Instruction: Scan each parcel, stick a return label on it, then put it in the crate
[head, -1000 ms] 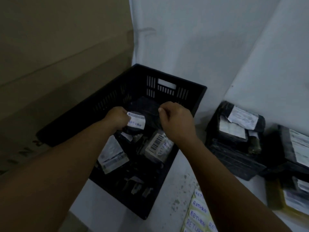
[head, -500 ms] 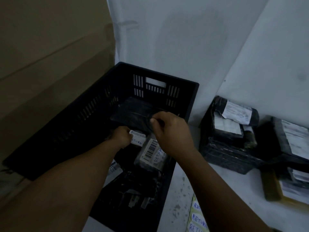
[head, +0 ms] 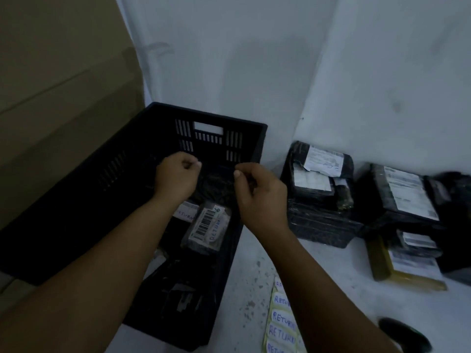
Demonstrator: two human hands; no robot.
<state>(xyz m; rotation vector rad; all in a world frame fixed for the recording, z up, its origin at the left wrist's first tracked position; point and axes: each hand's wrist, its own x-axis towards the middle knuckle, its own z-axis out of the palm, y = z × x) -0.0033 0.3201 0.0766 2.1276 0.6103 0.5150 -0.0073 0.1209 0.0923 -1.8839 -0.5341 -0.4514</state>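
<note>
Both hands hang over the far half of the crate [head: 142, 159], a black plastic box with slotted walls and a cut-out handle in its far end. The left hand [head: 175, 178] has its fingers curled in, thumb against forefinger; whether that grip pinches the dark wrap below it cannot be told. The right hand [head: 257, 197] is likewise curled, thumb tip up, and its grip is just as unclear in the gloom.

Between and under the hands lies a parcel [head: 214, 184] in crinkled black film, inside the crate near its far wall. Nearer lies a clear-wrapped packet [head: 207, 226] with a barcode sticker and a handwritten return label.

On the speckled white tabletop [head: 254, 284], right of the crate, sit more parcels [head: 321, 189] in glossy black wrap with white paper labels. A strip of pale "RETURN" labels [head: 281, 319] lies by the right forearm. A brown cardboard wall [head: 56, 80] stands at left.
</note>
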